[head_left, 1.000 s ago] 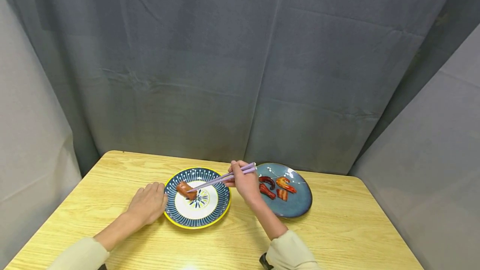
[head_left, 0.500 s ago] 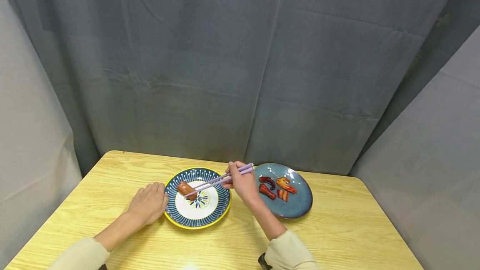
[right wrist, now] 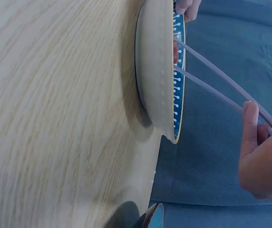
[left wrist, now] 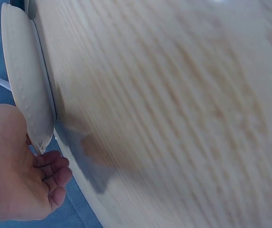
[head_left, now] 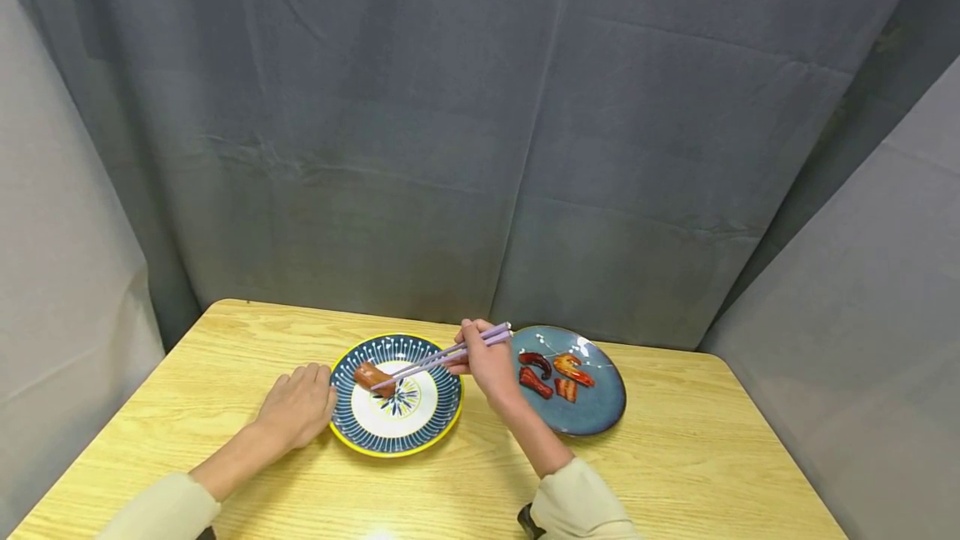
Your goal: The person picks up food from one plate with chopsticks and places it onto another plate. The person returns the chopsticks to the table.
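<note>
A glossy reddish-brown piece of food (head_left: 369,375) lies on the left part of a plate with a patterned blue band and yellow rim (head_left: 444,427). My right hand (head_left: 487,363) holds a pair of lilac chopsticks (head_left: 431,362), their tips at that piece. In the right wrist view, the chopsticks (right wrist: 212,89) straddle the food (right wrist: 175,53), which the plate wall (right wrist: 157,61) mostly hides. My left hand (head_left: 296,408) is at the plate's left edge. From the left wrist, that hand (left wrist: 12,175) pinches the rim of the plate (left wrist: 29,71), fingers curled beneath it.
To the right stands a blue plate (head_left: 585,417) bearing several food pieces, among them a dark curved piece (head_left: 536,363) and an orange shrimp-like piece (head_left: 572,370). Both plates rest on a wooden table (head_left: 675,473). A grey curtain (head_left: 390,148) hangs behind it.
The chopstick tips spread apart around the brown piece half a second ago and now stand closer together. My left hand and both plates have stayed in place.
</note>
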### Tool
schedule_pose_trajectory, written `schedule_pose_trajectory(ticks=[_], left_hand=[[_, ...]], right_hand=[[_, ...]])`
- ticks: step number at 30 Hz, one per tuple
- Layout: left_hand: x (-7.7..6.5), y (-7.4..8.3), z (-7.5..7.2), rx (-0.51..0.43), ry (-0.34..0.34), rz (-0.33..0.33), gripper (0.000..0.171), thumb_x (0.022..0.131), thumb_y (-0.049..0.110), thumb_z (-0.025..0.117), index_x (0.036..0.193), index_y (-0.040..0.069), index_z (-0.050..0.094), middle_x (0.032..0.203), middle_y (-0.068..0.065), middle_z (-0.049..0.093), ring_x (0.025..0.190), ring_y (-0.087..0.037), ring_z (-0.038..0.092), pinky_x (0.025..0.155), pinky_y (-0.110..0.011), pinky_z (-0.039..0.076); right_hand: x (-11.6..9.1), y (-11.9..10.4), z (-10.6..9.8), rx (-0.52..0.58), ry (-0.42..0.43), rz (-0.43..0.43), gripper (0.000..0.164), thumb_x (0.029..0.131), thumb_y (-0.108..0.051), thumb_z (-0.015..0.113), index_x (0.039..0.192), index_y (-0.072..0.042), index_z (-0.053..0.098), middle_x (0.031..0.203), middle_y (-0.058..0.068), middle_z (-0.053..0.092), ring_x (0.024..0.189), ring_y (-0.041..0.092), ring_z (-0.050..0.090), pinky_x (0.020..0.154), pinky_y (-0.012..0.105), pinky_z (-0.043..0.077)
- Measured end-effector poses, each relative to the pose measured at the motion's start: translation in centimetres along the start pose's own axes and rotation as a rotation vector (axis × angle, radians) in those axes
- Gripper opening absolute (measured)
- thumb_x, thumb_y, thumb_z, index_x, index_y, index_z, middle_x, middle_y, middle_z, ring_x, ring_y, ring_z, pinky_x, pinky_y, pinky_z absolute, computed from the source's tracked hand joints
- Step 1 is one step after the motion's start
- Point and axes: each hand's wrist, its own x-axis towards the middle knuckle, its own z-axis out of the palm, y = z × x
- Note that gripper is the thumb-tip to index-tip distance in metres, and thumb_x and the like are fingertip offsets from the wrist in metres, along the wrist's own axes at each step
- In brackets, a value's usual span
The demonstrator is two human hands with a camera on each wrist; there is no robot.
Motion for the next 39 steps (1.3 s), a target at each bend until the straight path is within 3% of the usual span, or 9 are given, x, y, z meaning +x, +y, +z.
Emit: schedule_pose_trajectory(ticks=[5, 8, 13, 18, 24, 27, 34, 39], left_hand=[[0.1, 0.0, -0.1, -0.004, -0.003, -0.005, 0.014, 0.098, 0.014, 0.05, 0.092, 0.001, 0.051, 0.08, -0.008, 0.043, 0.078, -0.028, 0.048, 0.065, -0.041, 0.04], [0.1, 0.0, -0.1, -0.001, -0.003, -0.004, 0.015, 0.098, 0.014, 0.05, 0.091, 0.001, 0.051, 0.08, -0.008, 0.044, 0.078, -0.028, 0.049, 0.065, -0.042, 0.041], [0.1, 0.1, -0.1, 0.0, -0.005, -0.007, 0.014, 0.098, 0.014, 0.049, 0.09, 0.002, 0.05, 0.079, -0.008, 0.043, 0.077, -0.028, 0.048, 0.065, -0.042, 0.04], [0.1, 0.0, -0.1, -0.001, -0.005, -0.009, 0.014, 0.098, 0.014, 0.05, 0.091, 0.001, 0.051, 0.08, -0.008, 0.044, 0.078, -0.029, 0.049, 0.066, -0.042, 0.041], [0.1, 0.0, 0.0, -0.002, -0.004, -0.011, 0.015, 0.098, 0.015, 0.05, 0.092, 0.001, 0.052, 0.081, -0.008, 0.045, 0.08, -0.029, 0.05, 0.067, -0.043, 0.042], [0.1, 0.1, 0.0, -0.005, -0.005, -0.013, 0.015, 0.098, 0.015, 0.05, 0.091, 0.001, 0.051, 0.081, -0.008, 0.045, 0.078, -0.028, 0.049, 0.066, -0.042, 0.041], [0.1, 0.1, -0.1, -0.01, -0.011, -0.019, 0.015, 0.098, 0.014, 0.049, 0.091, 0.001, 0.051, 0.08, -0.008, 0.045, 0.079, -0.028, 0.049, 0.066, -0.042, 0.04], [0.1, 0.1, -0.1, -0.008, -0.016, -0.02, 0.015, 0.098, 0.014, 0.049, 0.093, 0.0, 0.052, 0.082, -0.009, 0.046, 0.081, -0.029, 0.051, 0.067, -0.042, 0.041]], right_hand=[[-1.0, -1.6, -0.1, -0.004, 0.006, 0.015, 0.034, 0.104, -0.01, 0.047, 0.093, 0.021, 0.056, 0.083, 0.039, 0.064, 0.073, 0.048, 0.069, 0.066, 0.056, 0.054], [-1.7, -2.9, 0.1, -0.006, 0.022, 0.007, 0.033, 0.104, -0.008, 0.047, 0.093, 0.021, 0.056, 0.083, 0.039, 0.063, 0.071, 0.046, 0.069, 0.065, 0.053, 0.055], [-0.7, -1.1, 0.0, 0.003, 0.055, -0.006, 0.033, 0.104, -0.013, 0.048, 0.089, 0.015, 0.059, 0.077, 0.03, 0.067, 0.061, 0.031, 0.071, 0.056, 0.039, 0.057], [0.1, 0.4, -0.2, 0.007, 0.059, 0.012, 0.033, 0.103, -0.017, 0.051, 0.089, 0.012, 0.06, 0.075, 0.025, 0.068, 0.06, 0.024, 0.071, 0.056, 0.036, 0.057], [0.1, 0.2, -0.2, 0.009, 0.033, 0.044, 0.034, 0.105, -0.013, 0.049, 0.094, 0.018, 0.059, 0.082, 0.035, 0.066, 0.069, 0.041, 0.071, 0.065, 0.051, 0.056], [0.0, 0.0, -0.1, -0.02, 0.025, 0.044, 0.033, 0.105, -0.011, 0.048, 0.093, 0.018, 0.059, 0.083, 0.037, 0.065, 0.069, 0.043, 0.07, 0.066, 0.054, 0.055], [-0.2, 0.2, 0.2, -0.038, -0.004, 0.03, 0.034, 0.104, -0.017, 0.053, 0.092, 0.013, 0.061, 0.081, 0.027, 0.068, 0.063, 0.026, 0.071, 0.056, 0.035, 0.057], [-0.3, 0.4, 0.6, -0.064, -0.042, 0.006, 0.035, 0.103, -0.019, 0.054, 0.092, 0.014, 0.061, 0.082, 0.029, 0.067, 0.063, 0.026, 0.071, 0.052, 0.029, 0.055]])
